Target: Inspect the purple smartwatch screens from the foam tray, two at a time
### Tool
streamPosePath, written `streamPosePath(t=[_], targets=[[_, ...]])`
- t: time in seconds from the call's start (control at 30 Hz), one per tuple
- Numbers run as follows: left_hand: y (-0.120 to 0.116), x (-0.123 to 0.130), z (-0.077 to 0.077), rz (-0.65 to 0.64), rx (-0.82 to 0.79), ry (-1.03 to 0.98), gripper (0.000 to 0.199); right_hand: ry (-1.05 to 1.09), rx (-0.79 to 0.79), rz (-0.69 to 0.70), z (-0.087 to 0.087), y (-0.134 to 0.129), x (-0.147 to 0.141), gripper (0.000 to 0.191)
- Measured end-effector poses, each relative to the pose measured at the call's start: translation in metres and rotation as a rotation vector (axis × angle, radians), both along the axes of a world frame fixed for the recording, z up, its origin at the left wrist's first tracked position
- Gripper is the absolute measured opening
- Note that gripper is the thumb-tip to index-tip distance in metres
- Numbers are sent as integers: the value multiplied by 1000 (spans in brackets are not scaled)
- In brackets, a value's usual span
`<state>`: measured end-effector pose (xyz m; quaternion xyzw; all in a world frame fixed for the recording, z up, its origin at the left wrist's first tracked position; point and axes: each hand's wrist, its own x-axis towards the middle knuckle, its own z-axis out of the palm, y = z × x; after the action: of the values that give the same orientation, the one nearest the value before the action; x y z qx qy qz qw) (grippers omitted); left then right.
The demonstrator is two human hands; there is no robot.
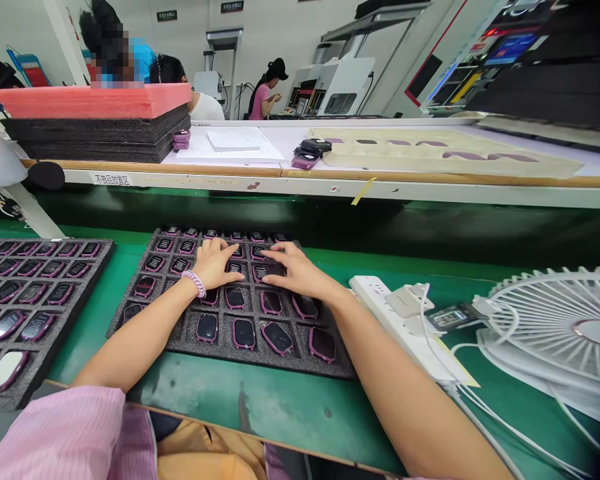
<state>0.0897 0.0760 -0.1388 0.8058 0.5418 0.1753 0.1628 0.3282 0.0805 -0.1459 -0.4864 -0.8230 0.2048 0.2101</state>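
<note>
In the head view, a dark foam tray [180, 339] lies on the green bench in front of me, with rows of purple-framed watches [243, 333] in its square pockets. Over its middle columns is my left hand [214, 262], a pale scrunchie at the wrist, thumb and forefinger spread beside watches in the upper rows. Facing it from the right, my right hand [298, 270] also has thumb and forefinger apart, their tips by two other watches [259, 252]. I see nothing held in either hand. Both hands and forearms cover some pockets.
Another tray of watches [33, 293] sits at left. To the right are a power strip [375, 300] with plugs and cables and a white fan [555, 327]. A raised shelf [230, 175] carries stacked foam [95, 133], papers [235, 140] and more watches. Co-workers sit beyond.
</note>
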Motion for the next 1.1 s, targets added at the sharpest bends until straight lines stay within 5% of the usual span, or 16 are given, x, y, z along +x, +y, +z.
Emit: streamPosePath(t=[0.13, 0.27, 0.43, 0.6, 0.77, 0.83, 1.0, 1.1], targets=[[-6, -27, 31, 104, 182, 77, 52, -255, 32, -103, 22, -1, 16, 39], [-24, -90, 57, 163, 258, 269, 33, -471, -31, -212, 24, 3, 26, 25], [-52, -143, 48, 346, -127, 676, 43, -539, -122, -221, 11, 6, 21, 27], [-59, -143, 31, 322, -160, 607, 34, -489, -125, -159, 12, 2, 13, 5], [-55, -141, 46, 290, -135, 419, 19, -390, -83, -161, 25, -6, 13, 8], [-53, -138, 58, 283, -100, 258, 23, -137, -84, -147, 33, -10, 9, 19], [-31, -106, 83, 126, -223, -950, 40, 851, -449, -10, 48, -11, -31, 51], [-10, -77, 83, 213, -394, -1342, 33, 1135, -665, 26, 54, -5, -63, 51]])
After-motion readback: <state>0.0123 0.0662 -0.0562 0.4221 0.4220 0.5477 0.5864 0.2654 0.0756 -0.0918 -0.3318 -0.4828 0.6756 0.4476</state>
